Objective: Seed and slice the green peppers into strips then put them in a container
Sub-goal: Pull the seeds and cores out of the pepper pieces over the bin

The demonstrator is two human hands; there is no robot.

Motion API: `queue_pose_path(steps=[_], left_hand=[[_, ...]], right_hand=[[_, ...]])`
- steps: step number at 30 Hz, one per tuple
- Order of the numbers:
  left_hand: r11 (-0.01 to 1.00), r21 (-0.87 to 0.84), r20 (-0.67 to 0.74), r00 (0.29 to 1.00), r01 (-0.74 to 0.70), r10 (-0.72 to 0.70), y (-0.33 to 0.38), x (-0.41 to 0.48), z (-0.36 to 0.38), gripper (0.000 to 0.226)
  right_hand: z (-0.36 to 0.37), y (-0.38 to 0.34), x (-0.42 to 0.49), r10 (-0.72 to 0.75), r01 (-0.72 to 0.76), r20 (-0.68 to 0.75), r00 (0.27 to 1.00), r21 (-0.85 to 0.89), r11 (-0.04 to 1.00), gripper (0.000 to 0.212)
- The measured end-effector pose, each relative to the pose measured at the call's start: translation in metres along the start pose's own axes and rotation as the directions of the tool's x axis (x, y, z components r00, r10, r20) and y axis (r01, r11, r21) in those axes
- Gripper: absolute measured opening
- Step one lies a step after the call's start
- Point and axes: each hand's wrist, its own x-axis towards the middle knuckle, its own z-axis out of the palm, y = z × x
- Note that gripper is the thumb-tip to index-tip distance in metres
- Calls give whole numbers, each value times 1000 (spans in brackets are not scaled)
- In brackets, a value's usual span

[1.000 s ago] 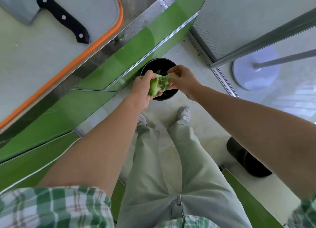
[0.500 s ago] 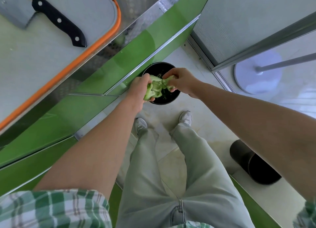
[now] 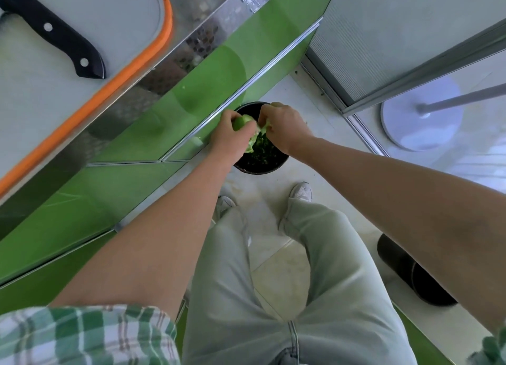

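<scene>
left hand (image 3: 231, 138) and right hand (image 3: 285, 129) rolled backs-up over black bin (image 3: 257, 169), green pepper (image 3: 242, 121) now mostly hidden between them

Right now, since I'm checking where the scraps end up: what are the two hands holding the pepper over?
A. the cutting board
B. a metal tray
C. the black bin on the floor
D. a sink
C: the left hand and right hand grip the pepper directly above the black bin on the floor, with green scraps inside it; the cutting board lies up on the counter.
</scene>
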Motion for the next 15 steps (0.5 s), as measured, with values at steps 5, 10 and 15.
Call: queue_pose_path(steps=[5,10,15], left_hand=[[985,161,-25,997,-68,73,4,1,0,26],[994,-81,3,998,68,-68,0,7,-5,33],[937,-279,60,977,212,-203,3,9,-4,27]], right_hand=[[3,1,6,63,-65,-43,997,-40,997,27],[7,8,11,88,-88,-5,996,-41,995,37],[7,7,9,149,-164,122,981,119,979,46]])
